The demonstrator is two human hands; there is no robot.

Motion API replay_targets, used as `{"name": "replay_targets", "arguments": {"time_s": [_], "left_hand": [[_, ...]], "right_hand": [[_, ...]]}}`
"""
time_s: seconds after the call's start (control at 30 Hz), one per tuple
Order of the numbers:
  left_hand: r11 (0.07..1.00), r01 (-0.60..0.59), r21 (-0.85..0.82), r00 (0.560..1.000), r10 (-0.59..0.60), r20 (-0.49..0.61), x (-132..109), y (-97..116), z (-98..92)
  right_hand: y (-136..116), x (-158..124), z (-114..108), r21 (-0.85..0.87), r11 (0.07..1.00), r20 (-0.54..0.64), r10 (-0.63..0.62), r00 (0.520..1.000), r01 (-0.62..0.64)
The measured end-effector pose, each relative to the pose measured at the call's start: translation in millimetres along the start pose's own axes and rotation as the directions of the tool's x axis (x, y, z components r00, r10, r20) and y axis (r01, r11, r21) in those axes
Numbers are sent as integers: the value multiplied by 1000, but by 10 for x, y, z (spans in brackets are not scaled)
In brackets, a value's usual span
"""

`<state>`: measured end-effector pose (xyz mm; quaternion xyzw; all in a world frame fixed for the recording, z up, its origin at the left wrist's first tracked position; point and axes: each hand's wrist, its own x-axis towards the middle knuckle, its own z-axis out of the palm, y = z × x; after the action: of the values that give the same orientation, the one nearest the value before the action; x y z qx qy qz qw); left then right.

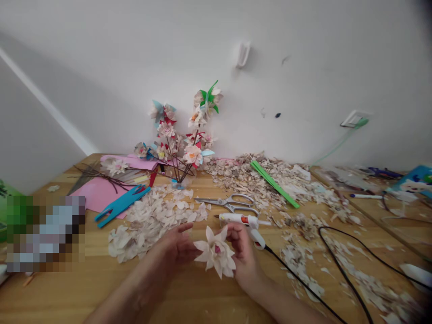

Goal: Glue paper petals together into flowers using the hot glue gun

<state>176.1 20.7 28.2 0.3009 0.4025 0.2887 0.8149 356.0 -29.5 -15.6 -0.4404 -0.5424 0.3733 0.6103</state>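
Both my hands hold a white paper flower (216, 253) with a pink centre just above the wooden table (84, 279). My left hand (177, 247) pinches its left petals, forefinger stretched out along the top. My right hand (243, 252) is curled round the flower's right side. A white glue gun (241, 220) lies just behind my right hand, its black cord running off to the right. Steel scissors (231, 202) lie behind the glue gun. A heap of cut white petals (151, 220) lies beside my left hand.
A bunch of finished paper flowers on sticks (184, 139) stands at the wall. Pink paper (97, 193), blue strips (121, 204) and dark twigs lie at the left. Green strips (273, 183) and paper scraps cover the right, with black cables (347, 256) and a marker (366, 196).
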Motion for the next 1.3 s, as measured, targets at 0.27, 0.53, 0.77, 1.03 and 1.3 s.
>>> {"name": "replay_targets", "arguments": {"time_s": [0.27, 0.53, 0.77, 1.03, 1.3], "left_hand": [[993, -47, -105, 979, 67, 192, 5, -54, -28], [996, -1, -84, 978, 19, 210, 43, -34, -187], [999, 32, -44, 987, -24, 160, -9, -6, -156], [993, 18, -114, 981, 4, 193, 52, -38, -163], [993, 2, -116, 970, 27, 243, 57, -84, -183]], "right_hand": [[13, 20, 1, -119, 993, -64, -25, 998, 17], [-112, 57, -46, -416, 899, 87, -112, 990, 139], [-157, 65, -84, -496, 851, 195, -85, 977, 173], [-58, 20, -38, -297, 954, 148, 91, 985, -43], [-67, 23, -20, -230, 965, 160, 165, 973, -126]]}}
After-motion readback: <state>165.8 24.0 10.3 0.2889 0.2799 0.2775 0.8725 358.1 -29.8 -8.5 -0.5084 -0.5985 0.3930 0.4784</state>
